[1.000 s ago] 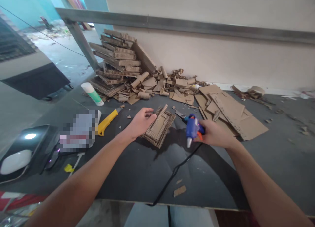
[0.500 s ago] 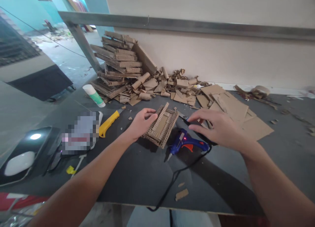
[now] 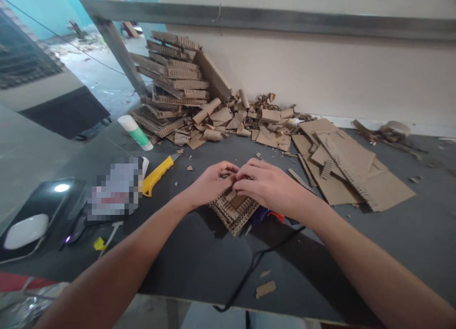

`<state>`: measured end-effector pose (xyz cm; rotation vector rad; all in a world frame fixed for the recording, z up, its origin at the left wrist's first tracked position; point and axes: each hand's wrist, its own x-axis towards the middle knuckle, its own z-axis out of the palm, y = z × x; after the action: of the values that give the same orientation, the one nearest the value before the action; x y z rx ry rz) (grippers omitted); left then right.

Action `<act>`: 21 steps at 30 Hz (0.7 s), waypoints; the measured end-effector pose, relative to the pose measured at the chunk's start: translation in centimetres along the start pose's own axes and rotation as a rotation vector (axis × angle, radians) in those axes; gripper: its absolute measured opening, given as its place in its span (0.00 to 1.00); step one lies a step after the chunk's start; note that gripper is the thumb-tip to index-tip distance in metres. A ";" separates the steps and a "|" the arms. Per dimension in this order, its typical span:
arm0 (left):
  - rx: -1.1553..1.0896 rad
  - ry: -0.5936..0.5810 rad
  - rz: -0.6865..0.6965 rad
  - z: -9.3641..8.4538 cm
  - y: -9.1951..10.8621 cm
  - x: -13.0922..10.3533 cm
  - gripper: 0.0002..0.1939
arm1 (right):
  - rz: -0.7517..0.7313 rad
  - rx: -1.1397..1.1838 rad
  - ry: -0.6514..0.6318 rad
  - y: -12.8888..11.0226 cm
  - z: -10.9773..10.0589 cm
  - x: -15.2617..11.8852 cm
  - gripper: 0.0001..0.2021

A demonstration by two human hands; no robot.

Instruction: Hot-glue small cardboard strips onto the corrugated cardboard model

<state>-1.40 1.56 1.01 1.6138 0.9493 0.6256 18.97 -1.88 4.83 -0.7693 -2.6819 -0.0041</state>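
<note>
A small open box built up from corrugated cardboard strips (image 3: 233, 219) lies tilted on the dark table in front of me. My left hand (image 3: 213, 184) curls over its far left side, fingers closed on a corrugated cardboard strip that they mostly hide. From the right, my right hand (image 3: 265, 181) reaches across the box, its bent fingertips meeting the left ones at the same strip. Under the right palm, a blue glue gun (image 3: 261, 215) with an orange trigger shows in part beside the box. Its nozzle points toward me.
Left of the hands lie a yellow utility knife (image 3: 156, 176), a glue stick (image 3: 136, 133) and a phone (image 3: 32, 215). Stacked cardboard panels (image 3: 178, 77) and scraps (image 3: 245, 117) fill the back. Flat cardboard sheets (image 3: 384, 186) lie right. A black cord (image 3: 252, 262) runs toward the front edge.
My right hand has moved left from beside the glue gun onto the box, meeting my left hand. A corrugated strip now shows on the sheets at right. The view has shifted slightly.
</note>
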 end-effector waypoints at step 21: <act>-0.002 -0.064 -0.041 0.2 0.7 -0.5 0.17 | 0.061 0.027 -0.020 -1.5 0.1 0.1 0.12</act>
<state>-1.38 0.97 1.65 1.5990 0.9325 0.5436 18.13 -3.10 4.89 -0.8470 -2.6699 0.0556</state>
